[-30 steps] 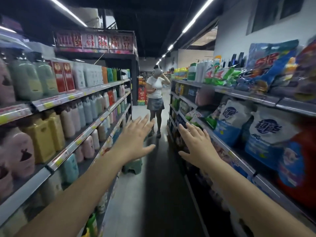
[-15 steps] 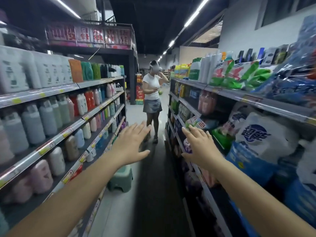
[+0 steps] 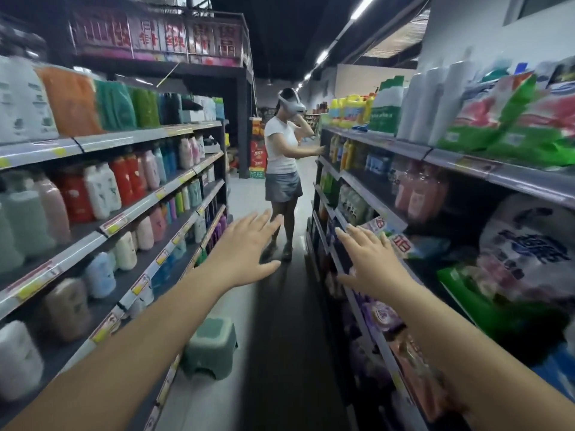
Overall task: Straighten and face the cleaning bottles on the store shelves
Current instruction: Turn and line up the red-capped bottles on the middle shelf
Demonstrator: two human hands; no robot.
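Note:
I stand in a store aisle with both arms stretched forward. My left hand (image 3: 244, 251) hovers over the aisle floor, fingers spread, holding nothing. My right hand (image 3: 368, 262) is spread too and empty, close to the front edge of the right shelves (image 3: 370, 194) without touching them. Rows of cleaning and wash bottles (image 3: 102, 191) in red, white, pink and teal fill the left shelves (image 3: 130, 219). Pink bottles (image 3: 418, 194) and yellow bottles (image 3: 351, 112) stand on the right shelves beside detergent bags (image 3: 525, 244).
A person (image 3: 283, 169) in a white top with a headset stands ahead in the aisle, one hand on the right shelf. A green step stool (image 3: 210, 346) sits on the floor by the left shelving. Stacked boxes (image 3: 258, 157) stand at the aisle's far end.
The view has advanced down the aisle; shelves slid past and the person and stool are nearer. Both hands stay outstretched and spread, the left drifting slightly right.

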